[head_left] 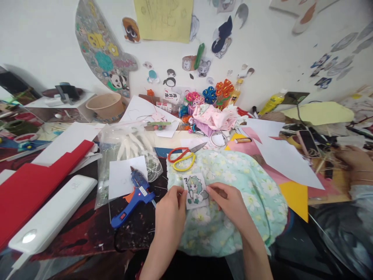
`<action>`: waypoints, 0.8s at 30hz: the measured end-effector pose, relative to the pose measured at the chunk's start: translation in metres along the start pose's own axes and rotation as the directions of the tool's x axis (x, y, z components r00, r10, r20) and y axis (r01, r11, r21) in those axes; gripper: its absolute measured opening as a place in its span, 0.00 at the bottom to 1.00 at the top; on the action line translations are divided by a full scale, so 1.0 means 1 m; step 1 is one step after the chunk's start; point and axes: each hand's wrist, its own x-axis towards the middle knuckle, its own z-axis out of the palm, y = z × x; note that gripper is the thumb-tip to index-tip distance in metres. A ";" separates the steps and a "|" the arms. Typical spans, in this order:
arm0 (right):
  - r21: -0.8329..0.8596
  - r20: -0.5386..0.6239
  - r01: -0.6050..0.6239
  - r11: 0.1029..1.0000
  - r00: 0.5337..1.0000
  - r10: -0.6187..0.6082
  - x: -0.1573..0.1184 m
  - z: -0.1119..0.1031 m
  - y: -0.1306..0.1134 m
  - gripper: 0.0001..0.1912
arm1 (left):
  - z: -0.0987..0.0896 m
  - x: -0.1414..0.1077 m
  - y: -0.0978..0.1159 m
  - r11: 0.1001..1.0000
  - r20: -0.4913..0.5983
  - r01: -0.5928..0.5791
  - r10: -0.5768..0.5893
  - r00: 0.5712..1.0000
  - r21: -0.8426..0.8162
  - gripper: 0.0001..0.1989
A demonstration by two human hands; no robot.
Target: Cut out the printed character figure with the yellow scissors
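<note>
A small picture card [194,191] with a green-haired cartoon figure is held upright over a pale green floral cloth [256,202]. My left hand [171,208] pinches the card's left edge between thumb and fingers. At the right edge, the thumb and fingers of my right hand [229,200] hold it too, the other fingers curled beneath. Just above the card, scissors [185,159] with one red and one yellow handle lie partly on the cloth.
Left of my hands lie a blue glue gun [136,198], a white sheet [116,177], a white power strip-like device [55,214] and a red folder [37,186]. Crochet flowers [210,95] and pink cloth [214,116] stand behind. Another person's arm [354,163] is at far right.
</note>
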 end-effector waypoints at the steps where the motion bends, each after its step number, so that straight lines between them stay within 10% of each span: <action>1: 0.039 0.025 0.010 0.999 1.000 -0.011 0.002 -0.001 0.000 0.19 | -0.002 0.001 0.000 0.999 0.003 0.006 -0.006 1.000 -0.033 0.10; 8: 0.230 0.152 0.078 0.970 0.982 -0.115 0.000 -0.010 -0.010 0.19 | -0.023 0.005 0.007 0.975 0.050 -0.016 0.027 0.998 -0.220 0.13; 24: 0.308 -0.053 0.260 0.915 0.965 -0.257 -0.018 -0.009 -0.013 0.19 | -0.035 0.009 0.024 0.901 -0.136 -0.253 0.218 0.966 -0.352 0.10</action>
